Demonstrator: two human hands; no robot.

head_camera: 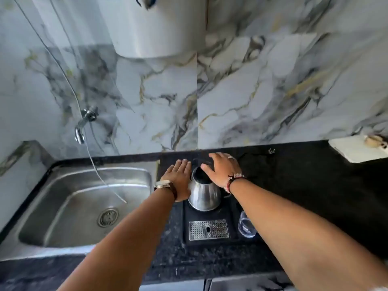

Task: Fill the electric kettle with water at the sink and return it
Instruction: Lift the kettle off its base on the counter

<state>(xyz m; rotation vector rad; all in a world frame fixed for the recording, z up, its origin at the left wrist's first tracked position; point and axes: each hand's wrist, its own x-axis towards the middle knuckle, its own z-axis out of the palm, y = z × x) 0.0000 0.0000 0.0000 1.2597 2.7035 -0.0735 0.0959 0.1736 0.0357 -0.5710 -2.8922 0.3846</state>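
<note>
Centre of the frame: a steel electric kettle (204, 193), lid open, stands upright on a black tray (210, 241) on the dark countertop (304, 196). The left hand (179, 179), fingers extended and flat, rests against the kettle's left side. The right hand (222, 170), fingers spread, reaches over the kettle's open mouth; whether it grips anything cannot be told. Left of the frame: a steel sink (79, 204) below a wall tap (83, 126). A clear glass (246, 225) sits at the tray's right edge.
</note>
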